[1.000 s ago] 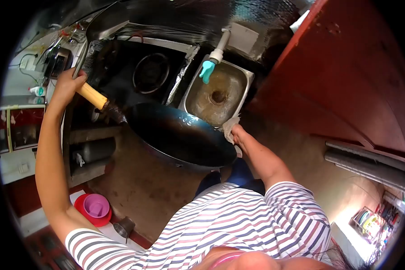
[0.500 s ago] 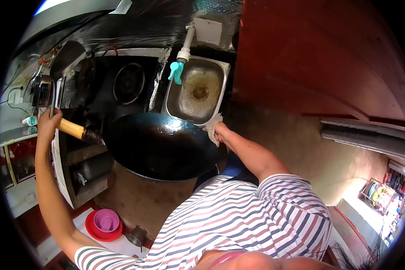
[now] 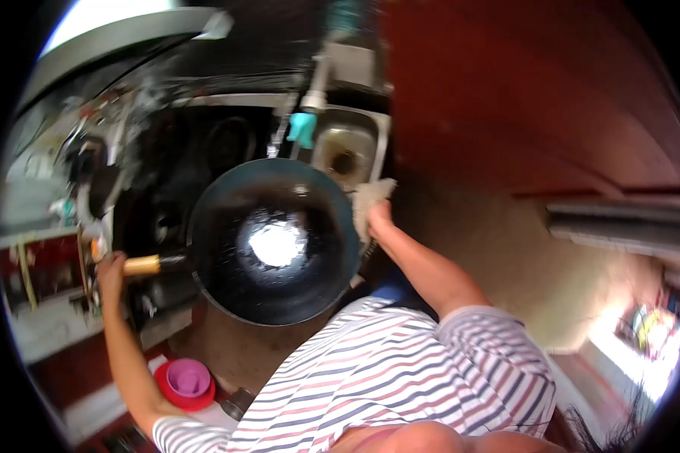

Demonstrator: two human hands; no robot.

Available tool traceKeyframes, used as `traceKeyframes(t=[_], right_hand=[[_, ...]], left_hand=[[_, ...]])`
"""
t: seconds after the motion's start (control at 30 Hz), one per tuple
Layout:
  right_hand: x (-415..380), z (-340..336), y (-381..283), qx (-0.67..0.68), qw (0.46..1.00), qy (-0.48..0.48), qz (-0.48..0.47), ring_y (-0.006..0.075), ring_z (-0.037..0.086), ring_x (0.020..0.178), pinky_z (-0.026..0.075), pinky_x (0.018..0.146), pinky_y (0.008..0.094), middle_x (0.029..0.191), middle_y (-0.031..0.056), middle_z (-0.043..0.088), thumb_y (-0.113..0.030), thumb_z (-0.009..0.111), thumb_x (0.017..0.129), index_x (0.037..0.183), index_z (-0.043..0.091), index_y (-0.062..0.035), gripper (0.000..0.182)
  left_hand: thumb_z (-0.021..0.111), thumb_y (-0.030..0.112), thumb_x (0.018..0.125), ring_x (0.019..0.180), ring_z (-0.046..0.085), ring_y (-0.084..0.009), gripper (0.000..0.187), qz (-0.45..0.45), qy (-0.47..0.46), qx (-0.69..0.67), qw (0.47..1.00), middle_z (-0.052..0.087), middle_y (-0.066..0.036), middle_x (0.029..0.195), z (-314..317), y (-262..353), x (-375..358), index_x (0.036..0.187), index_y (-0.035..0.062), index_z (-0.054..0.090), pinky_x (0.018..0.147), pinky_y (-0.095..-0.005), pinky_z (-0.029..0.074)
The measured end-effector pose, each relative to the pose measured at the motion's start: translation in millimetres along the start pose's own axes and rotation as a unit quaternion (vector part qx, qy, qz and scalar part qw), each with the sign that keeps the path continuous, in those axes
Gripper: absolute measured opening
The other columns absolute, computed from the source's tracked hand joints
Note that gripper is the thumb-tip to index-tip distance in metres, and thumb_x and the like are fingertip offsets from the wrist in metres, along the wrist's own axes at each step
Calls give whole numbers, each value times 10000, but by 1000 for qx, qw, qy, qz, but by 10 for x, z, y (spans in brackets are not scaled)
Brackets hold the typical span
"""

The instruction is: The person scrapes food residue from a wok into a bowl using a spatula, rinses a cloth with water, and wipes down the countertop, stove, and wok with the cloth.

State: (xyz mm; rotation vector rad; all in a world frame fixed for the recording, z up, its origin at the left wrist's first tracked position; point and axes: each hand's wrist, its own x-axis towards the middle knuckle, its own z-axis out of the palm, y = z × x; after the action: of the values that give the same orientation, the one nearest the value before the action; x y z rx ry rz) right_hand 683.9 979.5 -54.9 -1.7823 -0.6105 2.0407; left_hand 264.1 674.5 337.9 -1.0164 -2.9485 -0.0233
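Note:
A large dark wok [image 3: 227, 249] hangs in front of me, its wet inside turned up to the camera and catching a bright glare. My left hand [image 3: 111, 270] is closed around the end of its yellow handle [image 3: 142, 265]. Just above that hand is a blurred dark blade shape, like the spatula [image 3: 104, 192] seen earlier. On the wok's other side, my right hand [image 3: 380, 219] grips the rim through a pale cloth [image 3: 369, 201]. The wok's far right edge comes close to the sink [image 3: 386, 140].
A turquoise tap [image 3: 303, 130] hangs over the sink. Left of it is a black stove [image 3: 230, 140]. Low on the left, a pink bowl [image 3: 188, 377] sits in a red basin [image 3: 161, 381], beside a metal cup [image 3: 238, 404]. A dark red panel [image 3: 491, 98] stands at right.
The wok has tipped from slanted to facing up at the camera. My left hand has come down and slightly right with the handle; my right hand has moved slightly right.

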Motion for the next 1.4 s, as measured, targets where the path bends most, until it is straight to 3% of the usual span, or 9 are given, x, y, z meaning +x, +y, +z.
traceKeyframes(t=[0.4, 0.47, 0.53, 0.73, 0.87, 1.0, 1.23, 1.33, 1.4], right_hand=[[-915, 647, -80, 152, 963, -115, -191, 153, 555, 678, 460, 624, 311, 726, 16, 571, -225, 535, 864, 846, 594, -118, 124], [-1346, 872, -236, -492, 746, 14, -448, 164, 538, 678, 420, 582, 319, 681, 33, 547, -180, 462, 884, 768, 578, -112, 177], [-1460, 1100, -121, -392, 819, -31, -418, 196, 557, 686, 423, 593, 321, 715, 83, 578, -131, 421, 864, 765, 595, -98, 202], [-2354, 2043, -203, -745, 480, 96, -453, 183, 632, 746, 485, 626, 293, 769, 80, 629, -102, 548, 736, 778, 617, -127, 85], [-2138, 2666, -240, -632, 585, 26, -508, 216, 639, 751, 494, 633, 294, 726, 80, 622, -194, 651, 645, 716, 604, -129, 107], [-2399, 3488, -463, -736, 419, 68, -527, 248, 655, 790, 518, 663, 327, 782, 129, 665, -229, 712, 637, 748, 675, -90, 182], [-645, 4974, -801, -139, 785, -320, -511, 188, 548, 696, 430, 609, 306, 766, 70, 572, -123, 505, 840, 845, 566, -53, 93], [-327, 5768, -1182, -477, 573, -111, -657, 179, 546, 697, 427, 599, 298, 793, 91, 577, -126, 486, 861, 867, 560, -38, 115], [-601, 6233, -1418, -268, 792, -235, -496, 179, 557, 711, 438, 595, 302, 824, 88, 592, -130, 490, 870, 899, 563, -37, 122]], left_hand=[[624, 138, 757, 353, 431, -118, 143, -230, 30, -352, 907, 512, -38, 565, 840, -1134, -840, 818, 24, 565, 321, -254, 322], [632, 154, 761, 360, 435, -115, 144, -233, 39, -363, 901, 512, -32, 565, 991, -1555, -877, 809, 37, 565, 324, -253, 329], [627, 161, 786, 396, 443, -100, 133, -209, 15, -418, 884, 511, -27, 586, 1075, -1960, -981, 819, 44, 572, 337, -231, 338], [582, 128, 831, 450, 442, -77, 95, -220, -9, -472, 854, 522, -17, 633, 876, -2797, -1362, 856, 37, 596, 369, -218, 357], [575, 111, 844, 444, 435, -76, 85, -223, 17, -519, 825, 515, -15, 630, 813, -3261, -1470, 866, 33, 599, 355, -211, 353], [586, 127, 847, 436, 430, -77, 102, -242, 36, -532, 811, 498, -11, 610, 839, -3526, -1265, 886, 34, 595, 347, -214, 348], [585, 150, 843, 423, 438, -86, 127, -216, 71, -545, 807, 497, -6, 623, 1064, -4000, -270, 905, 39, 583, 358, -221, 352], [591, 155, 844, 449, 450, -87, 148, -209, 80, -551, 804, 514, -10, 641, 1169, -4172, 487, 932, 36, 586, 398, -225, 370], [594, 161, 845, 458, 451, -83, 165, -197, 90, -573, 790, 531, -17, 650, 1281, -4309, 1096, 932, 21, 589, 404, -223, 372]])
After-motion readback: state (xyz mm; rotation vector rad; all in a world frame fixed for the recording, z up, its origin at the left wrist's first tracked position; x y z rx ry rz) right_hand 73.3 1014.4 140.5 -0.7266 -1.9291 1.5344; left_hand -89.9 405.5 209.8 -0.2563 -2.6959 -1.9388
